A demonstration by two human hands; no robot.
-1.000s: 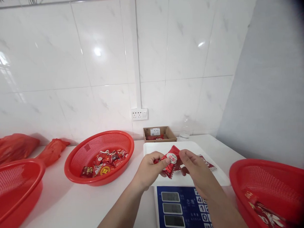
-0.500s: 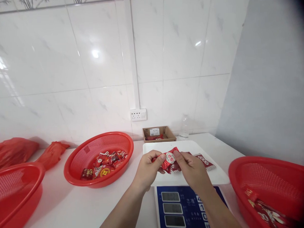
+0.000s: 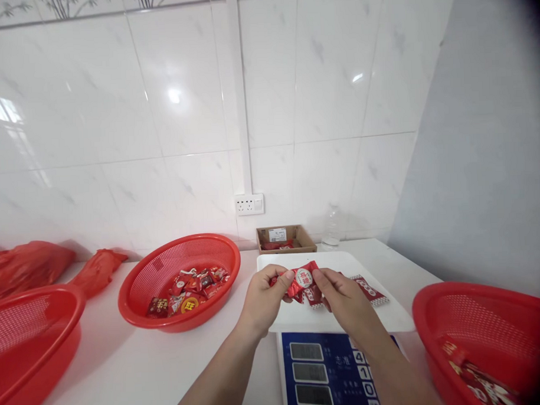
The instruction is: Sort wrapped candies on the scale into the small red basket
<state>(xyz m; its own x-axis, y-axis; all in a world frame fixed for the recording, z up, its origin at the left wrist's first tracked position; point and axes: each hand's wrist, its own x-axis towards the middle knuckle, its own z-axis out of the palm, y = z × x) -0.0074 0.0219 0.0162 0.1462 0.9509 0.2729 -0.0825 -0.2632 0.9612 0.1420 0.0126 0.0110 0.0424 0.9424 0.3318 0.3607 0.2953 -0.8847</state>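
Note:
A small red candy packet [image 3: 304, 277] with a round white label is stretched between my two hands, above the white pan [image 3: 345, 321] of a weighing scale. My left hand [image 3: 265, 297] pinches its left end between thumb and fingers. At the other end, my right hand [image 3: 345, 297] grips with thumb and forefinger. Dark red snack packets [image 3: 369, 290] lie on the pan behind and beneath my hands, partly hidden. Below the pan, the scale's blue panel [image 3: 342, 365] shows three grey displays and number keys, some covered by my right forearm.
A red basket [image 3: 181, 324] with mixed wrapped sweets stands left of the scale. Another red basket [image 3: 433, 315] holding packets is at the right, a third [image 3: 36, 352] at the far left. Red plastic bags [image 3: 33, 261], a cardboard box [image 3: 307, 239] and a clear bottle [image 3: 331, 227] stand along the wall.
The view has shifted slightly, so the surroundings sit a little further right. Both hands keep hold of the candy packet, and my right fingers have shifted a little at its right end.

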